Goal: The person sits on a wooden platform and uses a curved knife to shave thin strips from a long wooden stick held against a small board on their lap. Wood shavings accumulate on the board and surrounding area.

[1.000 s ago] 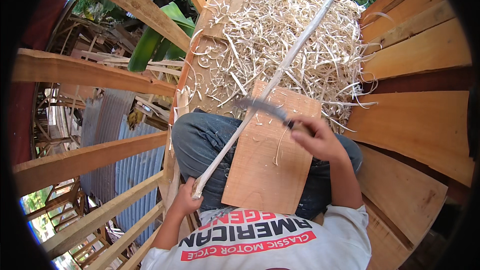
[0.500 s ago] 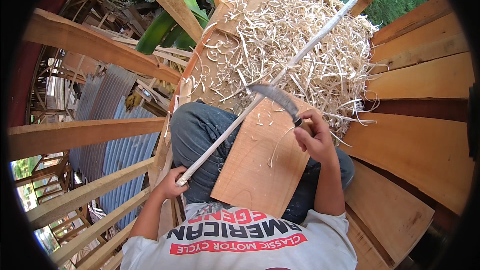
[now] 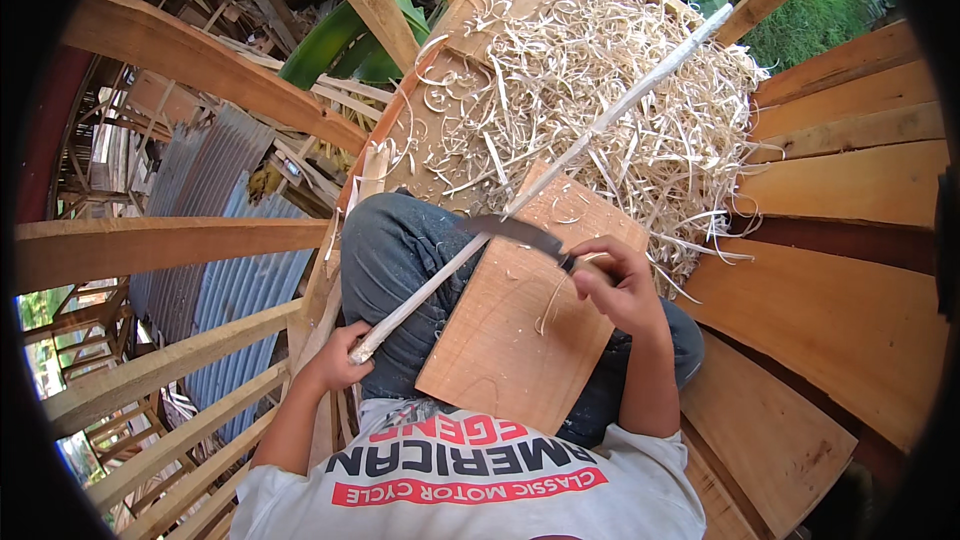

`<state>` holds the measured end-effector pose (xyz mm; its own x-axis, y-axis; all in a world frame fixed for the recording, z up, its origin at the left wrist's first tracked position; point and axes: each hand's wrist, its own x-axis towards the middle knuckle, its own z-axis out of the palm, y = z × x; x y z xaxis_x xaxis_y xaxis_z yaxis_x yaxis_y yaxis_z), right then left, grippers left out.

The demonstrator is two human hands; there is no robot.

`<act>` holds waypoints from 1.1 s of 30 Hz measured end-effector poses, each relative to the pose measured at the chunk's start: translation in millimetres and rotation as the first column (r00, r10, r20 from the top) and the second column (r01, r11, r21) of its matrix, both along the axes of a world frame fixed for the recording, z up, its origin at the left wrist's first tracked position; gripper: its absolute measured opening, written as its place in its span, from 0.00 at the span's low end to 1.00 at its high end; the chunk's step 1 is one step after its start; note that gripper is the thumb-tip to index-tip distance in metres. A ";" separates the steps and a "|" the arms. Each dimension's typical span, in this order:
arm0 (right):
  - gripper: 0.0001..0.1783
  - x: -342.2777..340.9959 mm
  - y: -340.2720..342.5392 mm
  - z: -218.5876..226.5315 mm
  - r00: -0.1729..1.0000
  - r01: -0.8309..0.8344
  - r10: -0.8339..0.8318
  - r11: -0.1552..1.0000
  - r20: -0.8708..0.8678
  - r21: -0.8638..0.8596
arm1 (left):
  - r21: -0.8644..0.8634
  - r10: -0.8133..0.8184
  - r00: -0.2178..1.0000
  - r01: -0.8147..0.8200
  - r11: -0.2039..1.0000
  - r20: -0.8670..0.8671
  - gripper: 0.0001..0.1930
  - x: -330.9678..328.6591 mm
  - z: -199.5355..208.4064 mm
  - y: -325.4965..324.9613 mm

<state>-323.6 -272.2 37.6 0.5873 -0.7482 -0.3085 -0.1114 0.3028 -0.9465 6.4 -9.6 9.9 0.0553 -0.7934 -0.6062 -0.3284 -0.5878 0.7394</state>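
Observation:
My left hand point(image 3: 341, 355) is closed round the near end of a long, pale stick point(image 3: 428, 285). The stick slants up to the right, over my left knee and a board's far edge. In my right hand point(image 3: 622, 288) is a curved sickle point(image 3: 522, 234), gripped by its wooden handle. Its dark blade lies across the stick, a little beyond the knee, pointing left. The flat wooden board point(image 3: 525, 335) rests across my lap, with small chips and a thin curled shaving on it.
A large heap of curled shavings point(image 3: 620, 110) covers the wooden floor point(image 3: 455, 90) ahead. Slatted rails point(image 3: 170, 245) stand at left, with corrugated metal sheets point(image 3: 235, 270) below them. Wide planks point(image 3: 830, 310) form the right side. Green leaves point(image 3: 345, 35) show beyond the far posts.
The sickle blade has come down along the stick toward me, with my right hand shifting nearer and slightly left. My left hand keeps its hold on the stick's near end.

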 end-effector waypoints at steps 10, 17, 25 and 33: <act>0.09 -15.4 -8.8 0.0 0.965 0.247 -0.243 0.969 0.100 -0.020 | 0.037 0.025 1.000 -0.025 0.999 -0.007 0.16 -1.7 -0.8 -1.6; 0.11 -15.1 -4.9 -3.7 0.948 0.274 -0.277 0.961 0.157 0.042 | 0.043 0.062 0.997 -0.060 0.997 -0.047 0.15 -2.5 0.8 -4.0; 0.10 -11.6 -2.5 -4.6 0.911 0.345 -0.349 0.937 0.220 0.061 | 0.038 0.043 0.999 -0.041 0.998 -0.031 0.16 -1.5 2.9 -3.7; 0.10 -10.9 4.0 -4.6 0.907 0.321 -0.329 0.944 0.261 0.076 | 0.078 0.063 0.997 -0.059 0.995 -0.045 0.14 -0.8 3.5 -6.4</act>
